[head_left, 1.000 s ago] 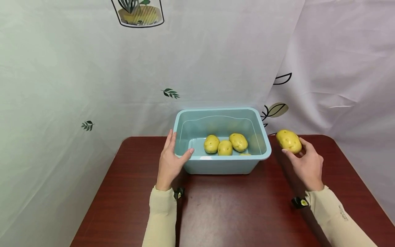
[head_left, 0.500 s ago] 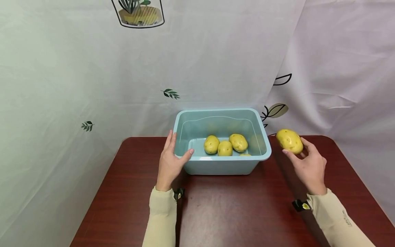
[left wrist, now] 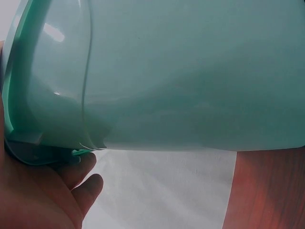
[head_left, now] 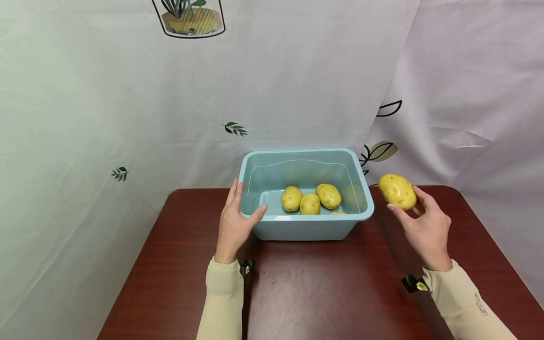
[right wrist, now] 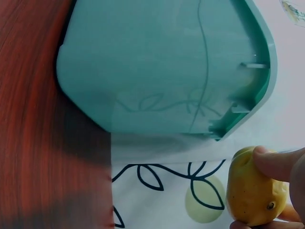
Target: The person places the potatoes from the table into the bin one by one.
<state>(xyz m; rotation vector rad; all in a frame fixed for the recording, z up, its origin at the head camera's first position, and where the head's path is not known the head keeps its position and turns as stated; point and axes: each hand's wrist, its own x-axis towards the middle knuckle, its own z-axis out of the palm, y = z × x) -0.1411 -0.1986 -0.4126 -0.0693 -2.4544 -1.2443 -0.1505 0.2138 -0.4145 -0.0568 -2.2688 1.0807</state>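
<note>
A light blue plastic bin [head_left: 301,228] stands at the back of the table. Inside it lie several yellow potatoes, among them a left one [head_left: 291,199], a middle one [head_left: 310,204] and a larger right one [head_left: 328,196]; another is mostly hidden behind the front wall. My left hand [head_left: 234,226] holds the bin's front left corner, thumb over the rim and fingers along the outer side. Right of the bin, my right hand [head_left: 426,227] grips a potato [head_left: 397,191] between thumb and fingers, above the table. The right wrist view shows this potato [right wrist: 252,191] close to the bin's corner.
The dark red-brown table [head_left: 323,288] extends in front of the bin and to both sides. Directly behind the bin hangs a white cloth [head_left: 297,85] with leaf prints. Black wrist devices [head_left: 411,284] sit at both cuffs.
My right hand first drew slightly towards me and to the right, then raised and tilted the potato a little. My left hand and the bin have stayed in place.
</note>
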